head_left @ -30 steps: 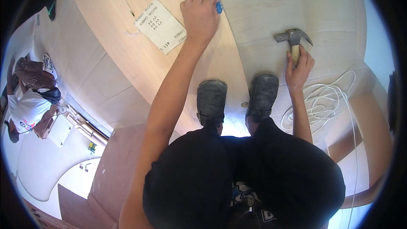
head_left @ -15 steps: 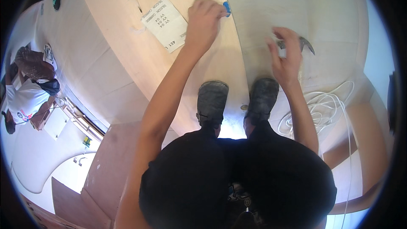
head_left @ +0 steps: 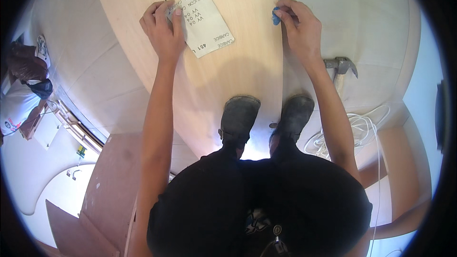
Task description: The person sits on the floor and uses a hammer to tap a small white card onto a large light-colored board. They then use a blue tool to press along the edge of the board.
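A pale sheet of sandpaper (head_left: 207, 24), its printed back facing up, lies on a long light wood panel (head_left: 252, 62). At its upper left edge my left hand (head_left: 163, 31) is closed, thumb on top of the sheet and fingers curled at the corner. Beyond my boots, at the panel's right edge, my right hand (head_left: 302, 28) pinches a small crumpled blue piece (head_left: 275, 15) between thumb and fingers. What the blue piece is made of cannot be made out. A claw hammer (head_left: 342, 64) lies just right of my right forearm.
My dark boots (head_left: 240, 119) stand at the panel's near part. A coiled white cable (head_left: 364, 126) lies at the right, beside a curved wooden piece (head_left: 404, 162). Reddish boards (head_left: 112, 181) are at the lower left. Another person (head_left: 24, 90) crouches at the far left.
My left hand has moved left from the blue piece to the sandpaper. My right hand has moved up from near the hammer and now pinches the blue piece. The view has shifted slightly.
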Motion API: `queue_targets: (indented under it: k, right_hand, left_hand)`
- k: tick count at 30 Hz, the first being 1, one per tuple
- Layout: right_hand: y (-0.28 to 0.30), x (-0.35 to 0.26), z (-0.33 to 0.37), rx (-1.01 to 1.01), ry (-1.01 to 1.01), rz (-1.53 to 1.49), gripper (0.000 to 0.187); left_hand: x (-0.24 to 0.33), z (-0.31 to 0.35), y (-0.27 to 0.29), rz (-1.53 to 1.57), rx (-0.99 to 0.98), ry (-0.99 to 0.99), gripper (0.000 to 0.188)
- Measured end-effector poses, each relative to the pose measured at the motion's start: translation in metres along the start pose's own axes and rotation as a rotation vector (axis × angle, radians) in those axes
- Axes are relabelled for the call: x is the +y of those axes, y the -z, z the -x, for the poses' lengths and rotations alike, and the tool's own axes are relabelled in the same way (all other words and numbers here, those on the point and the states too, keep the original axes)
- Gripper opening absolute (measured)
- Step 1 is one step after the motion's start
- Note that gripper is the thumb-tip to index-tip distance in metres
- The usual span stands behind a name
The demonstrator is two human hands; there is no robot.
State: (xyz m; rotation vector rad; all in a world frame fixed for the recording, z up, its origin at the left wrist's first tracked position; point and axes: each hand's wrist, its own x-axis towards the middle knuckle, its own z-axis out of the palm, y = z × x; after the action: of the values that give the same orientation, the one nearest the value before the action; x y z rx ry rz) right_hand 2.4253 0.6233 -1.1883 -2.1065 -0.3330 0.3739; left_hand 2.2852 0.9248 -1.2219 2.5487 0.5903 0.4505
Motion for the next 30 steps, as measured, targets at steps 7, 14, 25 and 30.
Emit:
queue_targets:
  k: [7,14,25,30]
  right_hand:
    - [-0.001,-0.003,-0.004,-0.003,0.078,0.133,0.013]
    - [-0.009,-0.006,-0.001,0.048,0.148,0.182,0.014]
    - [-0.019,0.005,0.006,0.072,0.193,0.246,0.022]
    - [-0.018,0.006,0.014,0.101,-0.087,-0.046,0.022]
  left_hand:
    - [-0.005,0.0,0.002,-0.009,0.015,-0.043,0.026]
    - [-0.004,0.001,0.002,0.001,0.019,-0.029,0.025]
    - [-0.007,0.001,0.0,0.007,0.026,-0.035,0.025]
    - [-0.01,0.001,0.001,-0.002,0.035,-0.043,0.025]
